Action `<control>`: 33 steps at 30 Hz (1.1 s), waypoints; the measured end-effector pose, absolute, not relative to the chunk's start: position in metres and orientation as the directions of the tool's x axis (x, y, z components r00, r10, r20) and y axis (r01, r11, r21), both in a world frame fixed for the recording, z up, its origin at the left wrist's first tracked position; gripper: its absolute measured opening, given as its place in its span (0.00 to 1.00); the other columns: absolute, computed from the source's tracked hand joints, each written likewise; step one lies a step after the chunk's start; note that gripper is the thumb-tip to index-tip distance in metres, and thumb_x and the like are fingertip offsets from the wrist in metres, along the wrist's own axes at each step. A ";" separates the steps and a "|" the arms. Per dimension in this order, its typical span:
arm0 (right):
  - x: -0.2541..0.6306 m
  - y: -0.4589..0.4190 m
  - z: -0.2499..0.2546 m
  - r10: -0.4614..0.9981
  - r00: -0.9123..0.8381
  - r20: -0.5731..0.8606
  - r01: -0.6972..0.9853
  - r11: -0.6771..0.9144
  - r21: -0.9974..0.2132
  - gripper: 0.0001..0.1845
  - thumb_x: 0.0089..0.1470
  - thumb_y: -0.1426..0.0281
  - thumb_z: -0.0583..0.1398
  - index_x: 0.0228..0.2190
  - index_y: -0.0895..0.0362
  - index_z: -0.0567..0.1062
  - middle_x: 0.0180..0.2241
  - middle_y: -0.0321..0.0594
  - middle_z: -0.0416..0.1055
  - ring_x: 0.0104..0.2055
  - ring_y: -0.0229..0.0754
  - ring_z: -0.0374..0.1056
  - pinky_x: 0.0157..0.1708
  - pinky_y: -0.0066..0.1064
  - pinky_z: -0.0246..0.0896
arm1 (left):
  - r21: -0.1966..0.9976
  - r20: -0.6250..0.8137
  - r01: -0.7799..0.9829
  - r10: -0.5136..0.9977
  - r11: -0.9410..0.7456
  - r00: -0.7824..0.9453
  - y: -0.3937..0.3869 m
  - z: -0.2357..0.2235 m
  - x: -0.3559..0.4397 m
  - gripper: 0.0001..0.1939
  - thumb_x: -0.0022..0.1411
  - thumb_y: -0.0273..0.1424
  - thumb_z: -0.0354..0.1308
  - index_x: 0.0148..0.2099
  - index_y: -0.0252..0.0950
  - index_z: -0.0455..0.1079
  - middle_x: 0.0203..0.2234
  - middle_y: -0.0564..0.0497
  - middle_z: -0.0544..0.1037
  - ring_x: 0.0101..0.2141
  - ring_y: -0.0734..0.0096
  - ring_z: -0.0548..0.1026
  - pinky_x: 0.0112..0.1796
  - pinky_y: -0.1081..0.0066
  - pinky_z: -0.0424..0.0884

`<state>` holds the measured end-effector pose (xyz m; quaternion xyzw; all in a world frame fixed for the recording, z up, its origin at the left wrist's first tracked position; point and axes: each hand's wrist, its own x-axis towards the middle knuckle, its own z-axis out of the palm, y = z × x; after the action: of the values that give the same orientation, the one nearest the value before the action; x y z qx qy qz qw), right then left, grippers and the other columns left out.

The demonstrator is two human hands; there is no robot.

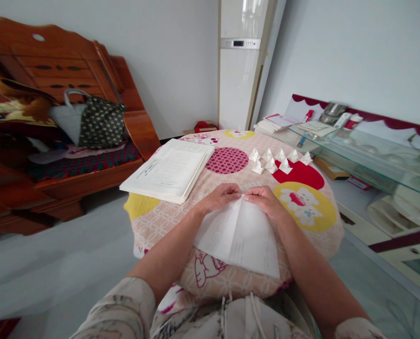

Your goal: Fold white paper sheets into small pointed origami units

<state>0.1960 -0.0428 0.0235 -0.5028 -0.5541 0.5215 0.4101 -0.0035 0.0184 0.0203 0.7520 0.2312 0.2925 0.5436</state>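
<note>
A white printed sheet of paper [238, 238] lies on the table in front of me, with a crease running down its middle. My left hand [221, 197] pinches the far edge of the sheet near that crease. Right beside it, my right hand [262, 200] also has its fingers closed on the same edge, and the fingertips of both hands almost meet. Beyond my right hand stand several small folded white paper pyramids [270, 165], set in rough rows. To the left of my hands rests a thick stack of printed paper [167, 172].
The round table wears a patterned cloth [303, 207]. A glass shelf unit [365, 155] with cups and papers stands close on the right. On the left is a wooden bench [72, 183] with a dotted bag [102, 122]. A tall white cabinet-like appliance [238, 80] stands at the back.
</note>
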 end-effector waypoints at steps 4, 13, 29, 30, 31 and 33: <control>0.197 -0.042 0.021 0.984 -0.167 -0.057 0.139 -0.034 -0.990 0.12 0.47 0.60 0.67 0.24 0.57 0.79 0.19 0.32 0.68 0.21 0.35 0.59 0.21 0.26 0.48 | 0.954 0.193 0.018 0.656 -0.301 0.730 0.019 0.019 -0.003 0.18 0.59 0.44 0.61 0.32 0.33 0.68 0.24 0.55 0.67 0.27 0.76 0.63 0.29 0.73 0.58; 0.198 -0.043 0.019 0.986 -0.169 -0.014 0.135 0.009 -0.991 0.13 0.49 0.59 0.67 0.26 0.57 0.80 0.21 0.33 0.70 0.23 0.36 0.61 0.22 0.27 0.50 | 0.971 0.184 -0.029 0.663 -0.237 0.726 0.017 0.019 -0.002 0.18 0.58 0.44 0.62 0.32 0.33 0.68 0.23 0.56 0.66 0.26 0.77 0.62 0.28 0.73 0.56; 0.204 -0.041 0.018 0.979 -0.188 -0.083 0.133 -0.058 -0.989 0.14 0.43 0.59 0.69 0.25 0.57 0.78 0.22 0.32 0.72 0.21 0.35 0.62 0.22 0.27 0.52 | 0.896 0.260 0.105 0.704 -0.430 0.661 0.019 0.019 -0.003 0.14 0.62 0.40 0.57 0.33 0.33 0.68 0.25 0.54 0.70 0.29 0.75 0.66 0.31 0.73 0.60; 0.208 -0.040 0.018 0.975 -0.191 -0.112 0.147 -0.084 -0.986 0.14 0.41 0.60 0.69 0.25 0.57 0.78 0.22 0.32 0.72 0.21 0.35 0.62 0.22 0.27 0.52 | 0.866 0.277 0.156 0.715 -0.476 0.641 0.020 0.020 -0.004 0.13 0.63 0.38 0.56 0.32 0.33 0.68 0.26 0.53 0.71 0.30 0.74 0.67 0.32 0.73 0.62; 0.213 -0.040 0.018 0.974 -0.180 -0.135 0.167 -0.105 -0.980 0.14 0.40 0.61 0.70 0.24 0.58 0.77 0.22 0.33 0.72 0.21 0.35 0.62 0.22 0.27 0.53 | 0.832 0.290 0.211 0.726 -0.513 0.623 0.021 0.020 -0.005 0.12 0.63 0.37 0.55 0.33 0.33 0.68 0.27 0.53 0.72 0.30 0.73 0.68 0.33 0.72 0.63; 0.223 -0.038 0.017 0.983 -0.117 -0.141 0.213 -0.114 -0.970 0.14 0.36 0.62 0.70 0.23 0.58 0.77 0.21 0.33 0.72 0.21 0.35 0.63 0.22 0.27 0.53 | 0.760 0.311 0.314 0.743 -0.569 0.593 0.023 0.019 -0.006 0.10 0.63 0.34 0.54 0.35 0.33 0.70 0.30 0.51 0.76 0.33 0.70 0.72 0.36 0.70 0.67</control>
<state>0.2234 -0.0380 0.0172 -0.5461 -0.5475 0.5087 0.3785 -0.0056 0.0229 0.0186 0.8265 0.3199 0.3182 0.3367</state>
